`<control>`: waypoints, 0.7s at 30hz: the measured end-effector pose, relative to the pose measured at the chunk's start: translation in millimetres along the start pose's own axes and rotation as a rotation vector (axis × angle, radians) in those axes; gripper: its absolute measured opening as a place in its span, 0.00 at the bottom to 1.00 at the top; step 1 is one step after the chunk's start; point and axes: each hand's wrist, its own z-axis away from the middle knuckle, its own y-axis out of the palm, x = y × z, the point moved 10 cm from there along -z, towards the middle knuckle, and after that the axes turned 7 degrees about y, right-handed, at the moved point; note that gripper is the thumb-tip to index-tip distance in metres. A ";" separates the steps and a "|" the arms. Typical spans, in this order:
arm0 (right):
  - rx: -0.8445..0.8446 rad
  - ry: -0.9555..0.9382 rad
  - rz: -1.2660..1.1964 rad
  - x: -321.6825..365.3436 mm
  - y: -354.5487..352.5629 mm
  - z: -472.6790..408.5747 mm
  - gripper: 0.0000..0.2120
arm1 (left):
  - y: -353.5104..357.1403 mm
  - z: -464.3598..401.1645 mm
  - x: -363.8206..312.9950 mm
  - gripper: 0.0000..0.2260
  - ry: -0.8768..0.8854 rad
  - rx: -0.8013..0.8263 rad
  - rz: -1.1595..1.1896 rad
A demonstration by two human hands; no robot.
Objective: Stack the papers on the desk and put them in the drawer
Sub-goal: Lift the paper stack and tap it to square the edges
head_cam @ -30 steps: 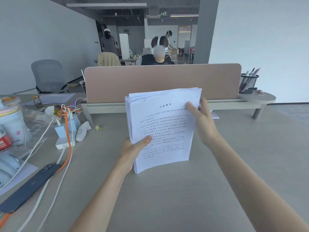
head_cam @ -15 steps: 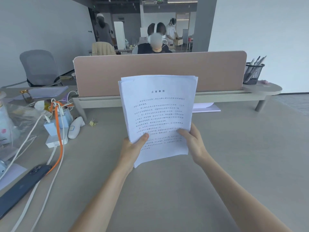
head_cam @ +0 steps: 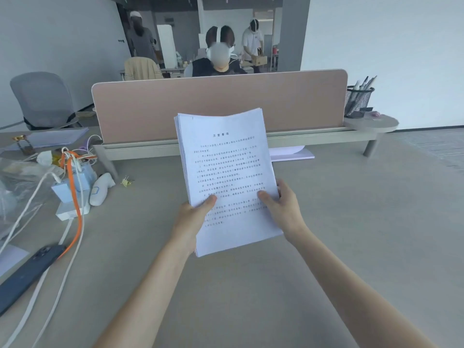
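A thick stack of white printed papers (head_cam: 226,167) stands nearly upright above the grey desk (head_cam: 351,222), at its middle, with its edges fairly even. My left hand (head_cam: 192,217) grips the stack's lower left edge, thumb on the front sheet. My right hand (head_cam: 282,209) holds the lower right edge, thumb across the text. More white paper (head_cam: 293,153) lies flat on the desk under the divider rail, behind the stack. No drawer is in view.
A pink divider panel (head_cam: 221,106) runs across the back. Left side holds a power strip with white and orange cables (head_cam: 72,187), a white handheld device (head_cam: 101,188), a dark phone (head_cam: 27,270), a binder clip (head_cam: 127,182). A mesh pen cup (head_cam: 358,100) stands back right. People sit and stand beyond.
My right hand has slid from the stack's upper right edge down to its lower right edge. The sheets have been squared into a neater stack, held slightly lower and more central.
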 end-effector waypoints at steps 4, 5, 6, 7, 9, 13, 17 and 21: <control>-0.036 0.055 0.005 -10.7 -35.2 26.1 0.09 | 24.2 32.6 4.6 0.04 -0.087 0.029 0.053; -0.048 0.073 0.008 -15.5 -46.1 35.0 0.11 | 30.0 43.0 6.6 0.03 -0.093 0.031 0.056; -0.058 0.090 0.013 -20.7 -57.6 44.7 0.12 | 35.9 54.2 8.8 0.04 -0.098 0.028 0.058; -0.064 0.099 0.020 -25.1 -69.3 55.0 0.12 | 42.2 66.6 11.7 0.06 -0.106 0.026 0.061; -0.068 0.103 0.047 -31.9 -92.8 77.9 0.11 | 56.5 93.0 18.1 0.09 -0.131 0.030 0.068; -0.068 0.125 0.116 -45.6 -141.8 122.6 0.15 | 90.2 150.1 29.1 0.05 -0.153 0.059 0.097; -0.127 0.130 0.150 -59.2 -199.4 160.2 0.12 | 130.0 202.0 42.8 0.10 -0.186 0.094 0.104; -0.191 0.153 0.122 -76.9 -256.6 202.9 0.11 | 166.6 249.9 59.1 0.21 -0.228 0.089 0.082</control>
